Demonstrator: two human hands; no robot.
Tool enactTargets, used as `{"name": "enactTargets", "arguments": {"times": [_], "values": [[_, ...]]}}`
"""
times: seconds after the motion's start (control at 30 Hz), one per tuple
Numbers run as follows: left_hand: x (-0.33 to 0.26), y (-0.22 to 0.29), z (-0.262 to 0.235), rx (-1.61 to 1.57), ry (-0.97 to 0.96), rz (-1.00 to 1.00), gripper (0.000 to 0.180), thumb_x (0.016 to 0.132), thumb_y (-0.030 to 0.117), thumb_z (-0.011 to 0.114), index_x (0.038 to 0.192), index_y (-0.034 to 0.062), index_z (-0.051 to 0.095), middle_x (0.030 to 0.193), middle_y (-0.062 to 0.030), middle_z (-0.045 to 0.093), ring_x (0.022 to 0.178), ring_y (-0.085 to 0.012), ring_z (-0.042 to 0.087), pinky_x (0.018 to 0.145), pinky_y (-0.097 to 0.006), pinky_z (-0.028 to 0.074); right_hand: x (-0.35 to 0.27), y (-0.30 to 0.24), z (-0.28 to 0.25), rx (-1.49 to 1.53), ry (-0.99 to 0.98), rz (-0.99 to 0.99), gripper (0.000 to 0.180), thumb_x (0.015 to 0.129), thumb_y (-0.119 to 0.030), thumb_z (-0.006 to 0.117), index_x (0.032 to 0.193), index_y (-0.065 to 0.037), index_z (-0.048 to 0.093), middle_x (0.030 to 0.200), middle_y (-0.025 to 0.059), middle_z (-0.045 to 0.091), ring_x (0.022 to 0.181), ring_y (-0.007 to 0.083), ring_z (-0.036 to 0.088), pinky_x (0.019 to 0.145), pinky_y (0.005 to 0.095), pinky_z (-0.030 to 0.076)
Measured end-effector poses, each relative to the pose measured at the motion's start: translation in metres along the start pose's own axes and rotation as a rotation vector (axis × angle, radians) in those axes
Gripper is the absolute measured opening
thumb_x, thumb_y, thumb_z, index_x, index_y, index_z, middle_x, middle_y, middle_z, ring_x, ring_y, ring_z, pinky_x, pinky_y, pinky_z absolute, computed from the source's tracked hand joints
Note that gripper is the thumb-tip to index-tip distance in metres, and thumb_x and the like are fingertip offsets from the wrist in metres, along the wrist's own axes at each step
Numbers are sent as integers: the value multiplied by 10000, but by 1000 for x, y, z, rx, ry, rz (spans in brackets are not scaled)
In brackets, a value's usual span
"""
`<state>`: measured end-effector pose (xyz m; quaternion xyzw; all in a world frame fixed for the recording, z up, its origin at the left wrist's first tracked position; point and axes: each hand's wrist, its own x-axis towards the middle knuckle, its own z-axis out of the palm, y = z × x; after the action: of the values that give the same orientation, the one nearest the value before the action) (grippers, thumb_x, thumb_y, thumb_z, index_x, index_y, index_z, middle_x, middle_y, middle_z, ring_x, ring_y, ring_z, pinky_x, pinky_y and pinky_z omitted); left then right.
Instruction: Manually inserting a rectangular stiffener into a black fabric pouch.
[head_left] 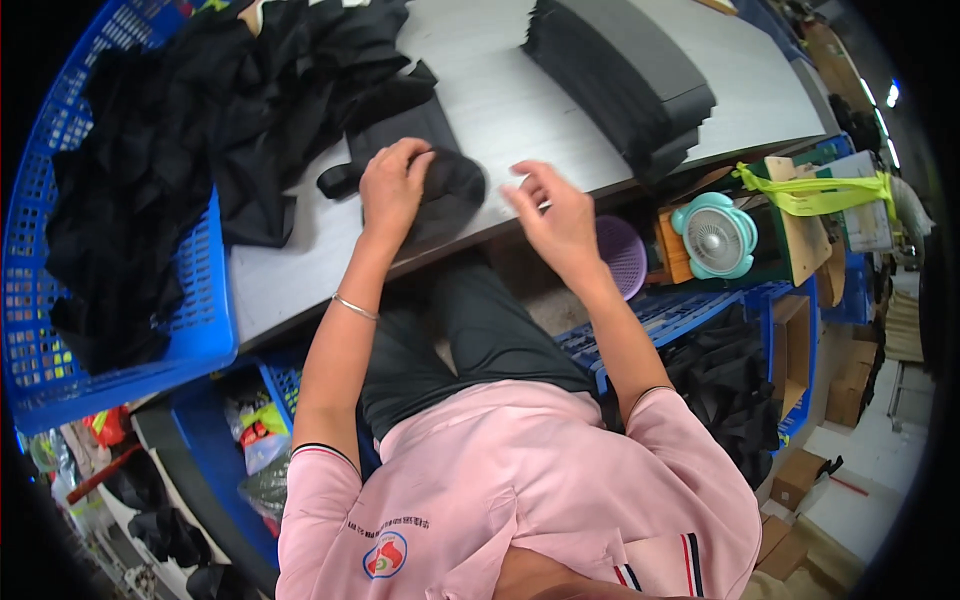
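Closest, then, is the soft pink knit of the polo shirt [470, 465], creased across the front, its sleeves trimmed with thin dark stripes, above smooth dark trousers [500, 330]. A slim metal bangle [355, 308] rings the left wrist.

Just past the table's near edge, the left hand [392, 195] lies against a black fabric piece [450, 200], fingers bent; I can't tell whether they pinch it. That piece sits near the front edge, rounded on its right and blurred, with a small black loop [340, 181] poking out at its left. The right hand [555, 225] is apart from it, over the table's edge, thumb and curled fingers parted with nothing visible between them.

The table [490, 95] is pale and smooth, faintly streaked. Farther back on it stands a fanned stack of flat dark panels [630, 80], edges layered like pages. To the left, a crumpled heap of matte black cloth [170, 150] spills over a perforated blue plastic basket [212, 275].

Off to the right are a purple mesh basket [625, 260], a round mint-green fan [712, 235] and a yellow-green strip [820, 192] stretched over wooden boards. Beyond them, brown cartons [800, 478] sit on a pale floor, and bright lamps [893, 93] glow at the far end.
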<state>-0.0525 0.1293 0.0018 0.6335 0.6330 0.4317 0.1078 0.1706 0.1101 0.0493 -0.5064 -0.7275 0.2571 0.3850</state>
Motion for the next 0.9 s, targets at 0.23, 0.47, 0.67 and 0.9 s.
{"name": "enactTargets", "arguments": {"times": [0.23,0.47,0.67,0.9], "values": [[21,-13,6,-12,10,-33,175,856,160,717,995,60,682,904,-112,698,885,-278,665,794,-354,517,109,47,-121,-892,476,-195,465,836,-323,746,1230,-101,637,1136,94,618,1073,295,586,866,409,494],[-11,50,-27,-128,302,87,265,800,128,762,1031,42,666,1078,-100,670,1087,-314,606,958,-397,471,160,92,-182,-538,64,15,356,842,-418,702,1087,-167,764,1025,52,678,942,254,660,831,355,511],[-74,89,-18,-787,-47,-163,209,891,123,713,1067,17,673,1044,-82,680,978,-186,648,907,-313,494,86,22,-114,-893,439,-411,207,915,-187,642,764,-53,599,830,73,581,737,285,624,640,396,528],[-133,101,34,-1531,-627,-589,971,896,763,360,1550,58,226,1534,-78,349,1378,-203,380,1142,-396,312,-94,-37,-32,-462,36,-257,96,876,-94,654,860,-30,584,968,135,594,729,351,609,642,418,494]]}}
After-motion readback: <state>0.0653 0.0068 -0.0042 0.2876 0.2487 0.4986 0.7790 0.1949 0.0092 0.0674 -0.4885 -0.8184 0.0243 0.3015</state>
